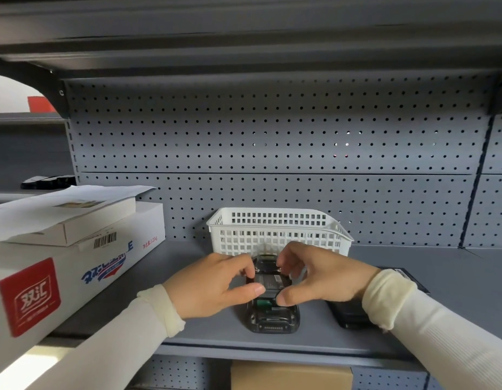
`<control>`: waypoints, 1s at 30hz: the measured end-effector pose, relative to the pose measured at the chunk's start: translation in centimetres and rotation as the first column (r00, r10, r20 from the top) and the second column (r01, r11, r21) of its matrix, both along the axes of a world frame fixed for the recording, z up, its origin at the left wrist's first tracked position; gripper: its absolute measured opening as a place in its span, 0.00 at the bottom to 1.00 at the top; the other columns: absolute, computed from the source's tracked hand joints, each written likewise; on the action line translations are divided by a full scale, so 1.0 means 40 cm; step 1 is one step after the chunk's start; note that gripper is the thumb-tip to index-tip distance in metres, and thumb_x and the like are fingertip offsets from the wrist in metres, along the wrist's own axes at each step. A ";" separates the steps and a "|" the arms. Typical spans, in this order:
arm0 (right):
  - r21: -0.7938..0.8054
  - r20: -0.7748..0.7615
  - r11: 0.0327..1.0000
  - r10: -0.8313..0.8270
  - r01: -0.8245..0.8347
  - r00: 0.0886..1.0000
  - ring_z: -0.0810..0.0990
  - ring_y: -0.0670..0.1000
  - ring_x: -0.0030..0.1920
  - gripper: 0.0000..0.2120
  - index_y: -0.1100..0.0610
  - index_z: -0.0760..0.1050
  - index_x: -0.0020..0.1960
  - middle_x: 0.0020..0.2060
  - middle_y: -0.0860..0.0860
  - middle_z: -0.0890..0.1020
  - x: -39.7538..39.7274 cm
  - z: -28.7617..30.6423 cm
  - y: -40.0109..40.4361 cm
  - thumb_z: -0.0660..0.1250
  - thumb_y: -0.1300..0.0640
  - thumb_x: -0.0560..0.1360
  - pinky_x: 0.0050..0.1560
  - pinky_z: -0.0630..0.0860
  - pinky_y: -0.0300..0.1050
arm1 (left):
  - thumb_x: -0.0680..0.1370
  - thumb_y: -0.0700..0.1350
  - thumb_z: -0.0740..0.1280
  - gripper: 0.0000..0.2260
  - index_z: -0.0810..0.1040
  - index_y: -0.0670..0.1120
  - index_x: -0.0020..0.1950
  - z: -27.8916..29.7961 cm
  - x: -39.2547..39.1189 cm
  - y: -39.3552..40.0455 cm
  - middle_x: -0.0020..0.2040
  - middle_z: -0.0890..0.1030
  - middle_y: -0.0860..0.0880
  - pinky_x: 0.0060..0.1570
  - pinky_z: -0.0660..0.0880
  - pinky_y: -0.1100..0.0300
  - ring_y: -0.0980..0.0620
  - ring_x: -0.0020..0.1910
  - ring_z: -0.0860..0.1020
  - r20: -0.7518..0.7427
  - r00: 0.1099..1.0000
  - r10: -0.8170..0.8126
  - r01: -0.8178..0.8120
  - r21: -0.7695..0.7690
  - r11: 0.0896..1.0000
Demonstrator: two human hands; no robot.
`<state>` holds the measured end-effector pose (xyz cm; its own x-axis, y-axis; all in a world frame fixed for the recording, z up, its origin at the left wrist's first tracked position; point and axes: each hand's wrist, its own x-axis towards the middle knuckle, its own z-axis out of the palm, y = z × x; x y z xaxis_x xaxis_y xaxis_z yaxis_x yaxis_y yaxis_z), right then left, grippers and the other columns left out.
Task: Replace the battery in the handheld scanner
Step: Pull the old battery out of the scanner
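The black handheld scanner (273, 318) lies face down on the grey shelf (455, 277), its battery bay uncovered. A dark battery (270, 282) with a printed label sits in the bay, its near end raised over a green patch inside. My left hand (213, 287) pinches the battery's left side with thumb and fingers. From the right, my right hand (318, 277) grips its other side the same way. A second black piece (349, 315), partly hidden under my right wrist, lies just right of the scanner.
A white plastic basket (277, 229) stands directly behind the scanner against the pegboard back wall. Stacked white cartons (75, 257) with paper on top fill the shelf's left side. A flat dark item (412, 277) lies at right. A brown box (290, 374) sits on the shelf below.
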<state>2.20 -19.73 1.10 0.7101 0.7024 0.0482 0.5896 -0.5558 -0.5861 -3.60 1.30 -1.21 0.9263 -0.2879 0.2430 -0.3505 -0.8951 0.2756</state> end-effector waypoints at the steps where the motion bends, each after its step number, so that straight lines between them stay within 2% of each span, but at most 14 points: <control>1: -0.002 -0.005 1.000 -0.005 0.005 1.000 0.76 0.49 0.49 0.25 0.52 0.69 0.56 0.50 0.49 0.75 0.001 0.000 0.004 0.75 0.49 0.63 0.55 0.76 0.48 | 0.66 0.74 0.52 0.33 0.74 0.50 0.54 -0.001 -0.002 0.000 0.56 0.78 0.53 0.56 0.74 0.54 0.56 0.56 0.75 -0.003 1.000 -0.003 0.003 -0.004 1.000; 4: -0.014 0.000 1.000 -0.025 0.025 1.000 0.74 0.46 0.44 0.27 0.52 0.68 0.55 0.47 0.47 0.74 0.005 0.000 0.012 0.75 0.49 0.61 0.52 0.76 0.47 | 0.64 0.77 0.48 0.35 0.73 0.52 0.53 -0.011 -0.003 0.002 0.57 0.78 0.53 0.56 0.74 0.50 0.51 0.55 0.77 -0.012 1.000 -0.007 0.006 -0.037 0.999; 6: -0.022 0.005 0.999 -0.035 0.035 0.999 0.74 0.45 0.43 0.30 0.52 0.68 0.56 0.46 0.47 0.74 0.008 -0.002 0.014 0.75 0.48 0.59 0.51 0.77 0.48 | 0.64 0.77 0.49 0.34 0.73 0.53 0.53 -0.014 -0.003 0.003 0.59 0.77 0.55 0.57 0.74 0.49 0.50 0.55 0.77 -0.023 1.000 -0.005 0.003 -0.070 0.998; 10: -0.027 0.004 0.999 -0.038 0.038 0.999 0.74 0.45 0.43 0.33 0.53 0.67 0.57 0.48 0.48 0.75 0.011 -0.006 0.014 0.75 0.47 0.57 0.51 0.77 0.46 | 0.64 0.76 0.53 0.33 0.74 0.54 0.56 -0.019 0.001 0.006 0.59 0.77 0.58 0.62 0.72 0.53 0.61 0.59 0.74 -0.067 0.998 -0.016 0.006 -0.157 0.988; 12: -0.034 0.009 0.999 -0.028 0.028 1.000 0.74 0.44 0.43 0.31 0.53 0.67 0.57 0.48 0.48 0.75 0.010 -0.003 0.015 0.75 0.48 0.58 0.49 0.77 0.44 | 0.64 0.75 0.57 0.31 0.74 0.56 0.57 -0.018 0.004 0.008 0.58 0.77 0.58 0.63 0.72 0.53 0.63 0.59 0.74 -0.094 0.996 -0.008 -0.010 -0.183 0.983; 15: -0.028 0.012 0.999 -0.022 0.022 1.000 0.74 0.45 0.41 0.30 0.54 0.66 0.56 0.46 0.48 0.74 0.008 -0.002 0.017 0.75 0.49 0.60 0.45 0.75 0.43 | 0.63 0.72 0.60 0.28 0.73 0.59 0.57 -0.008 0.006 0.003 0.56 0.75 0.63 0.61 0.73 0.54 0.63 0.58 0.74 -0.125 0.992 0.008 -0.029 -0.171 0.985; 17: -0.013 0.004 1.000 -0.021 0.021 1.000 0.73 0.45 0.41 0.29 0.54 0.66 0.55 0.45 0.47 0.74 0.007 -0.004 0.016 0.75 0.49 0.59 0.44 0.75 0.43 | 0.62 0.70 0.60 0.30 0.73 0.58 0.60 0.000 0.007 -0.001 0.53 0.71 0.65 0.60 0.73 0.58 0.64 0.57 0.72 -0.146 0.989 -0.001 -0.025 -0.172 0.985; 22: 0.031 -0.023 0.999 -0.014 0.015 1.000 0.73 0.44 0.43 0.30 0.53 0.66 0.55 0.45 0.47 0.73 0.008 -0.012 0.011 0.74 0.48 0.58 0.45 0.74 0.41 | 0.59 0.71 0.62 0.36 0.72 0.56 0.63 0.005 0.022 0.001 0.50 0.69 0.60 0.53 0.70 0.66 0.61 0.54 0.72 -0.193 0.981 0.008 -0.040 -0.161 0.986; 26: 0.088 -0.060 0.996 0.004 0.001 0.998 0.72 0.45 0.42 0.28 0.52 0.66 0.53 0.45 0.47 0.73 0.008 -0.020 0.009 0.74 0.50 0.57 0.43 0.72 0.38 | 0.57 0.70 0.64 0.35 0.71 0.58 0.61 -0.005 0.021 0.004 0.50 0.69 0.60 0.49 0.67 0.69 0.62 0.51 0.70 -0.217 0.976 0.007 -0.050 -0.192 0.980; 30: 0.185 -0.098 0.983 0.038 -0.019 0.994 0.73 0.45 0.41 0.24 0.52 0.66 0.51 0.44 0.48 0.75 0.011 -0.018 0.017 0.73 0.54 0.59 0.45 0.74 0.41 | 0.57 0.70 0.64 0.29 0.71 0.62 0.54 -0.008 0.023 0.002 0.49 0.70 0.58 0.49 0.68 0.67 0.60 0.50 0.71 -0.208 0.978 0.013 -0.064 -0.238 0.969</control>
<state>2.64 -19.04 0.40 0.6976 0.7083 0.1074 0.5366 -0.4172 -0.7335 -2.67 1.38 -1.53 0.9726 -0.2069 0.1063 -0.2309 -0.8046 0.5471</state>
